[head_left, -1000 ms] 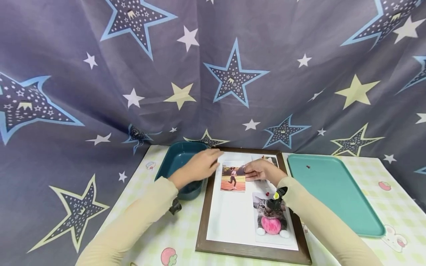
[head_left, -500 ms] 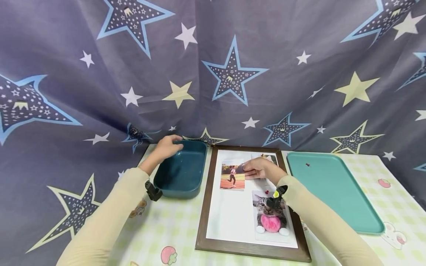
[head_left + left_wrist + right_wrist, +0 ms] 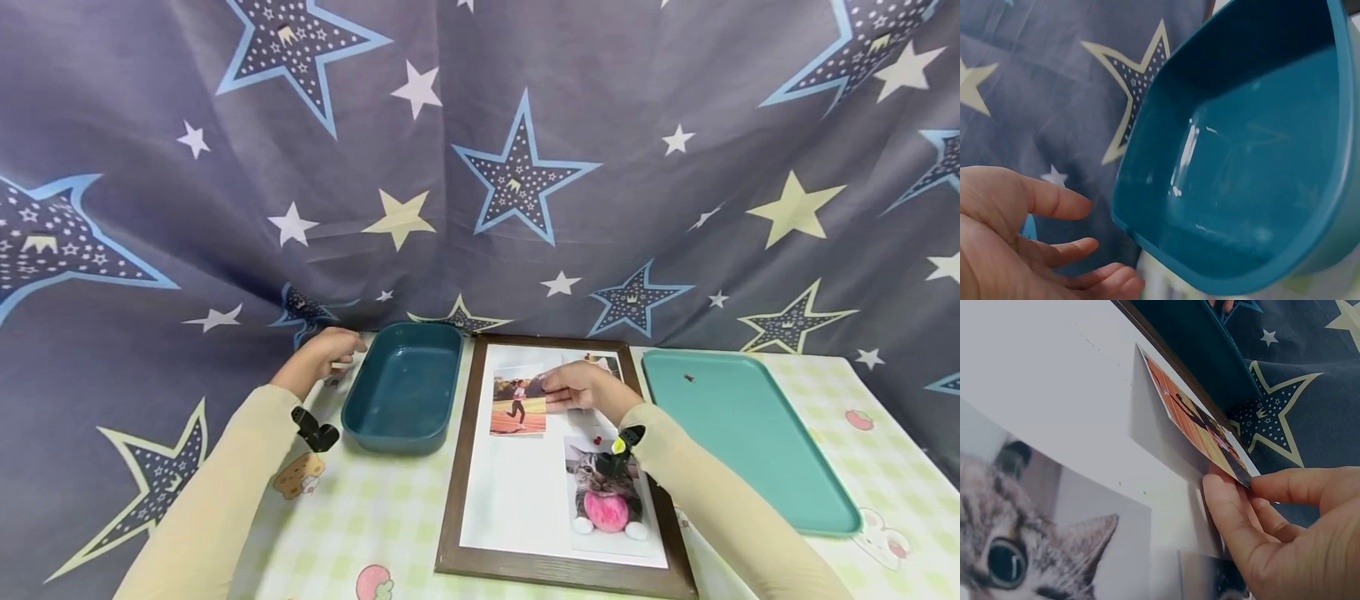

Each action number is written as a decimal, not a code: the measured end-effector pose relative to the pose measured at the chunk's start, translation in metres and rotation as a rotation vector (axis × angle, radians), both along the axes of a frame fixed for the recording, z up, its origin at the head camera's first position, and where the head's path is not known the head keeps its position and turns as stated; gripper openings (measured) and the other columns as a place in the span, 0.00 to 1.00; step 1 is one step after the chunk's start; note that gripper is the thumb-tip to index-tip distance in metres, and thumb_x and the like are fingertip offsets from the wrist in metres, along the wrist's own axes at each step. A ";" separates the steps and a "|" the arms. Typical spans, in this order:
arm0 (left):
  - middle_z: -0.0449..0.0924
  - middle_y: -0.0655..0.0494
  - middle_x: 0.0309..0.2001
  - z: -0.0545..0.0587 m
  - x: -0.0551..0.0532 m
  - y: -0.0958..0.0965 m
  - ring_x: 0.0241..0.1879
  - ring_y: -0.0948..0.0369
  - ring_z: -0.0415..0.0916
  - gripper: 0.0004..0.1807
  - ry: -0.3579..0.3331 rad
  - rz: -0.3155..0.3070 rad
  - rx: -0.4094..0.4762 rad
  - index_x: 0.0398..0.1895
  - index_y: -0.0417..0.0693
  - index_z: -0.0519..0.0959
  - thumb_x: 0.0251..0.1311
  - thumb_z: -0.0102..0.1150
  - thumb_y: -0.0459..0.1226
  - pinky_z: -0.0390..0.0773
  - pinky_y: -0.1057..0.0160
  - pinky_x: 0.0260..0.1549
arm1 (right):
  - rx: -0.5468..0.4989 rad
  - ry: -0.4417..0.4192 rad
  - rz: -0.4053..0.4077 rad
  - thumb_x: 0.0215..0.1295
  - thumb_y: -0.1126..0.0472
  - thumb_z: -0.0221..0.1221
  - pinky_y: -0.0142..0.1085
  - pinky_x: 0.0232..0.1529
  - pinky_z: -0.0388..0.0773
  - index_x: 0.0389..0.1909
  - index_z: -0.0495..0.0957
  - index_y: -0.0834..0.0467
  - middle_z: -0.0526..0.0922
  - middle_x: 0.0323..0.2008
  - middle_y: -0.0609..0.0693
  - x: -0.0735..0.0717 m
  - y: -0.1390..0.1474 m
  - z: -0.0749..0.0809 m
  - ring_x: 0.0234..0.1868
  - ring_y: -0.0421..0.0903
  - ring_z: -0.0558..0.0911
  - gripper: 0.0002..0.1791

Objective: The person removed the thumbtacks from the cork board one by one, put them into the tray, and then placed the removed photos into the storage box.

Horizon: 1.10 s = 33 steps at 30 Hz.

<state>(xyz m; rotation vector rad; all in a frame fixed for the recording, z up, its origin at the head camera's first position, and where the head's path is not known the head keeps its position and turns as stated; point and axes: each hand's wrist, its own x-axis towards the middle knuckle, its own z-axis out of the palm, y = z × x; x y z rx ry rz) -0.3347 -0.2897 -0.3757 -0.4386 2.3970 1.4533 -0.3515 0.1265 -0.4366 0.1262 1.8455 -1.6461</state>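
Observation:
My right hand (image 3: 577, 390) pinches the right edge of a photo of a runner (image 3: 517, 407) between thumb and fingers. In the right wrist view, that photo (image 3: 1194, 419) is tilted up off the white board (image 3: 1041, 369). A cat photo (image 3: 606, 492) lies lower on the framed board, with a red push pin (image 3: 597, 440) at its top. Another photo (image 3: 603, 365) at the upper right is partly hidden by my right hand. My left hand (image 3: 1016, 244) holds nothing, fingers loosely extended just left of a deep blue bin (image 3: 1235, 169).
A brown wooden frame (image 3: 457, 500) borders the board. To its right, a flat green tray (image 3: 750, 442) carries a small red pin (image 3: 689, 378). A starry curtain (image 3: 360, 167) hangs behind the checked tablecloth (image 3: 337, 533).
My left hand has moved left from beside the runner photo, across the blue bin, to the bin's outer left side. My right hand keeps its pinch on the photo, nearly still.

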 end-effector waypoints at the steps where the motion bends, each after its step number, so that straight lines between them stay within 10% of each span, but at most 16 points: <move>1: 0.74 0.47 0.45 -0.002 0.001 -0.002 0.39 0.58 0.70 0.28 -0.010 0.006 0.008 0.68 0.32 0.64 0.64 0.48 0.30 0.74 0.61 0.37 | -0.001 0.002 0.003 0.71 0.73 0.52 0.39 0.49 0.87 0.63 0.69 0.70 0.85 0.32 0.50 0.000 0.000 0.000 0.34 0.43 0.86 0.21; 7: 0.75 0.65 0.29 -0.009 -0.001 -0.008 0.25 0.72 0.74 0.35 -0.054 -0.040 0.070 0.77 0.32 0.57 0.65 0.49 0.29 0.83 0.59 0.47 | 0.004 -0.019 -0.003 0.72 0.74 0.50 0.38 0.48 0.87 0.61 0.69 0.68 0.84 0.30 0.50 0.000 0.004 0.004 0.32 0.42 0.86 0.18; 13: 0.77 0.69 0.20 -0.010 -0.002 -0.018 0.21 0.75 0.75 0.35 -0.092 -0.037 0.079 0.77 0.33 0.57 0.66 0.51 0.27 0.83 0.69 0.37 | -0.037 -0.022 0.021 0.72 0.73 0.50 0.43 0.57 0.84 0.55 0.72 0.66 0.85 0.30 0.50 -0.002 0.002 0.007 0.33 0.43 0.86 0.13; 27: 0.79 0.66 0.28 -0.016 -0.013 -0.015 0.29 0.71 0.79 0.32 -0.130 -0.042 0.083 0.75 0.36 0.63 0.67 0.56 0.27 0.84 0.65 0.50 | -0.200 -0.099 -0.051 0.75 0.73 0.48 0.35 0.43 0.88 0.50 0.70 0.61 0.85 0.31 0.50 -0.004 0.013 0.020 0.34 0.43 0.86 0.08; 33: 0.80 0.66 0.30 -0.016 -0.008 -0.023 0.29 0.72 0.80 0.33 -0.151 -0.045 0.085 0.76 0.37 0.62 0.68 0.55 0.26 0.80 0.60 0.59 | -0.254 -0.100 -0.044 0.76 0.72 0.48 0.36 0.46 0.87 0.65 0.67 0.64 0.86 0.35 0.50 -0.007 0.010 0.034 0.36 0.44 0.87 0.19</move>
